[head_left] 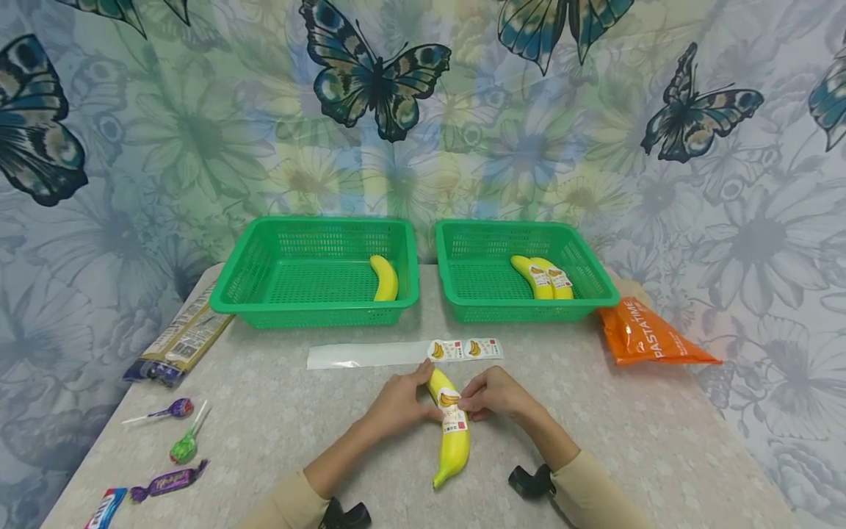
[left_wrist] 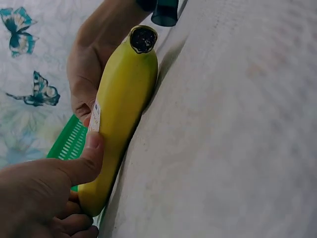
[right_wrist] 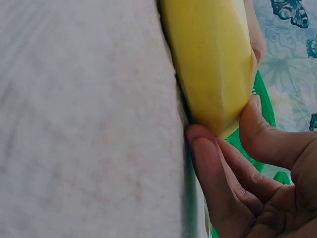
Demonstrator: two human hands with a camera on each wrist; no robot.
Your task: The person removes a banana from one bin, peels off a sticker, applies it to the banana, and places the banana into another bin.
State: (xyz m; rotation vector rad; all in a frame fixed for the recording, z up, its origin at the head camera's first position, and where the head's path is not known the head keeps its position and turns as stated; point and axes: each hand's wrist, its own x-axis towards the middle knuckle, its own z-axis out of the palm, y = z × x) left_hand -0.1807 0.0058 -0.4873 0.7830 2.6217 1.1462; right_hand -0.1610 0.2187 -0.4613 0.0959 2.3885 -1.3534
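A yellow banana [head_left: 454, 448] lies on the table, its stem end toward me and a white label [head_left: 454, 421] with a banana picture across its upper side. My left hand [head_left: 399, 400] grips the far end, thumb on the near left side and fingers around the tip. From the right, my right hand [head_left: 497, 394] holds the banana's side, its thumb at the label and its fingertips low against the peel. In the right wrist view the thumb and fingers bracket the banana [right_wrist: 210, 64]. Just beyond lies a label strip [head_left: 370, 356] with two labels left at its right end.
A green basket [head_left: 311, 316] at back left contains one unlabelled banana [head_left: 385, 278]; another green basket [head_left: 522, 312] contains two labelled bananas [head_left: 554, 278]. An orange packet [head_left: 651, 334] lies at right. Along the left are a gold packet [head_left: 192, 330], lollipops [head_left: 185, 447] and wrapped sweets [head_left: 170, 482].
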